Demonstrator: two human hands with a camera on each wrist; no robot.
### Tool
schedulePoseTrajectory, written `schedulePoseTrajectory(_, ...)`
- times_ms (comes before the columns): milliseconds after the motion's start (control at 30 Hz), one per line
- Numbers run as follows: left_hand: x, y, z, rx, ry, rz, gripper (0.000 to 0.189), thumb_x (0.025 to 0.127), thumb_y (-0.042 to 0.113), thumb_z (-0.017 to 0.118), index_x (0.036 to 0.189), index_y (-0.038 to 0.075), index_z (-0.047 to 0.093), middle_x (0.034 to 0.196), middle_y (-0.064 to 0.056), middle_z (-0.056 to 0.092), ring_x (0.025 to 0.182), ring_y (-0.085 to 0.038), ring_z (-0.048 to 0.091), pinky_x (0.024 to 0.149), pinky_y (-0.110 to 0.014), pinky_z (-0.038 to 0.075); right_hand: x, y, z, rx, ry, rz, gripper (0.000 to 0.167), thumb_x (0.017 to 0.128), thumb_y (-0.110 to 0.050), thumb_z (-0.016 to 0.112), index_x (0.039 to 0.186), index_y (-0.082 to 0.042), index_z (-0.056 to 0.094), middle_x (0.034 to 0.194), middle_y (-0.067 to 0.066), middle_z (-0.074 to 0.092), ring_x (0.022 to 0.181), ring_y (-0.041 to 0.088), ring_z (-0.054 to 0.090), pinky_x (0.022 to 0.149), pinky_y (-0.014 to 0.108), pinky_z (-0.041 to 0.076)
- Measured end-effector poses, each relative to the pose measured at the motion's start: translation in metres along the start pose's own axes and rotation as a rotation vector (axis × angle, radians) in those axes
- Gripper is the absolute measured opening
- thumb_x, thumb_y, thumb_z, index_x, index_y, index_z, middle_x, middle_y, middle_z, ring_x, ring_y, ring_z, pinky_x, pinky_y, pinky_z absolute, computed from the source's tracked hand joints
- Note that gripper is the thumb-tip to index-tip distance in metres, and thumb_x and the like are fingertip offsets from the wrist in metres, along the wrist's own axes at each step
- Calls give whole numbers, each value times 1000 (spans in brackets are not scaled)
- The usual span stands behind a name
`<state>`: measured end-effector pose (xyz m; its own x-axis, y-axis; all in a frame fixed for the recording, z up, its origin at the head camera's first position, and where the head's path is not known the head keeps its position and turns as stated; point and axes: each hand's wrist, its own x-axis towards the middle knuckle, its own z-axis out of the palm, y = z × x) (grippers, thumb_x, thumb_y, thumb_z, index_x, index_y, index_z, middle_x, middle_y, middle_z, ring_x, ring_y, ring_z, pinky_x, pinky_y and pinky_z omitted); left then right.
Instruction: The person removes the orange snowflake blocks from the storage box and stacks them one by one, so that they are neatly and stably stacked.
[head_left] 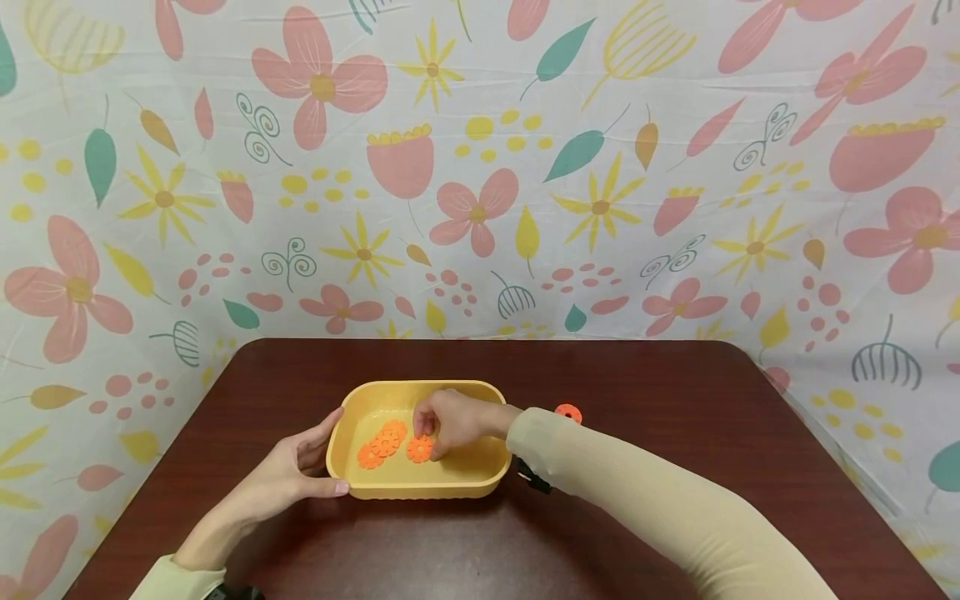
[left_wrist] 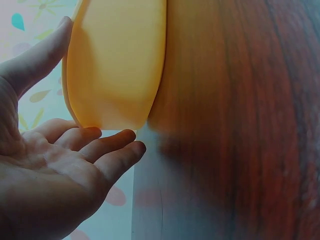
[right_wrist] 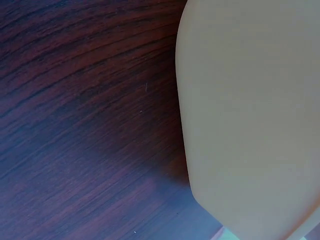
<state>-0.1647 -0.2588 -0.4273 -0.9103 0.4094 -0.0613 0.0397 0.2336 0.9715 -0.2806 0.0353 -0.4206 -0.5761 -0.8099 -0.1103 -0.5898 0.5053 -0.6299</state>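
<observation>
A yellow plastic basin (head_left: 420,492) stands on the dark wooden table. My left hand (head_left: 279,477) holds its left end, thumb at the near corner and a fingertip at the far one. In the left wrist view the thumb lies along one side of the basin (left_wrist: 117,65), and the other fingers touch its end. My right hand (head_left: 457,419) reaches down inside and pinches an orange flower-shaped disc (head_left: 419,449) near the basin floor. Left of it several similar orange discs (head_left: 386,442) lie overlapping. The right wrist view shows only the basin's outer wall (right_wrist: 250,110), with no fingers visible.
Another orange disc (head_left: 568,412) lies on the table right of the basin, partly hidden by my right sleeve (head_left: 637,483). Dark wooden table (head_left: 637,375) surrounds the basin. A flower-patterned cloth (head_left: 480,275) hangs behind the table's far edge.
</observation>
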Motion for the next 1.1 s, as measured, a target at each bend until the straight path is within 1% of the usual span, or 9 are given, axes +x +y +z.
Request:
schedulePoseTrajectory(100,0,-1,0,9,7,0,105,88,9,86,169,6,18,172,-17,20,152,-39,31,101,-20,44,0,-1,1,-10,-5,-12,35,74,4,92,102,-3,72,89,9,67,80,12,56,77,22,46)
schedulePoseTrajectory(200,0,0,0,15,5,10,105,88,9,86,168,5,18,171,-18,20,153,-41,29,102,-21,43,-1,-1,0,-31,-16,-22,34,75,3,91,104,-3,73,89,8,67,81,11,55,78,21,45)
schedulePoseTrajectory(300,0,0,0,16,6,9,105,88,10,86,168,5,18,171,-18,20,153,-40,29,103,-22,43,-2,-2,0,-27,-25,-19,32,76,3,91,103,-3,74,87,6,66,81,11,54,78,22,45)
schedulePoseTrajectory(500,0,1,-1,14,3,14,105,88,9,86,168,3,18,172,-19,19,154,-40,27,103,-22,42,-4,-2,0,-10,-11,0,33,77,2,92,102,-6,71,89,6,67,81,11,55,76,23,45)
schedulePoseTrajectory(733,1,1,-2,24,2,10,106,87,10,86,168,2,18,172,-19,17,154,-40,26,104,-21,41,-5,-1,1,8,12,-19,34,77,3,92,103,-4,72,92,5,68,86,15,59,77,23,46)
schedulePoseTrajectory(933,1,0,-1,20,-8,30,106,87,8,86,168,1,17,172,-19,17,154,-41,25,103,-19,41,-7,-1,3,18,33,-22,35,76,4,91,100,-6,69,91,5,66,85,18,59,74,23,45)
schedulePoseTrajectory(1100,1,-1,0,17,-5,38,106,87,8,86,167,0,17,172,-21,17,154,-42,25,103,-21,42,-7,-1,4,12,43,-12,37,77,4,90,101,-8,65,92,4,64,81,14,55,73,23,44)
